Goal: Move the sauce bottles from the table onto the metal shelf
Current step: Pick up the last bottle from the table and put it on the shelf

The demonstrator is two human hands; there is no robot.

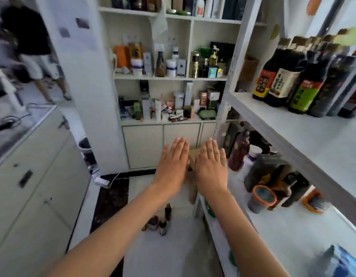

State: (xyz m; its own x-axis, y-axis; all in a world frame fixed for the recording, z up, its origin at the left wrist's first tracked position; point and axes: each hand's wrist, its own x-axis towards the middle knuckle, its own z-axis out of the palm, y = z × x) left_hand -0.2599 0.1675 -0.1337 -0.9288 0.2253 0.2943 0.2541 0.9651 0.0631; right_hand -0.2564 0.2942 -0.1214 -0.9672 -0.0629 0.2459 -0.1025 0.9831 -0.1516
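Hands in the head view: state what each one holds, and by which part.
Nothing is held. The left hand and right hand are both flat, fingers straight, palms down in mid-air.

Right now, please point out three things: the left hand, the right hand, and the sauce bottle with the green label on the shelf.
left hand [173,166], head view, on the back of the hand.
right hand [212,169], head view, on the back of the hand.
sauce bottle with the green label [302,94], head view, on its green label.

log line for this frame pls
left hand: open, flat, empty | right hand: open, flat, empty | sauce bottles: row on metal shelf | small bottles: below hands
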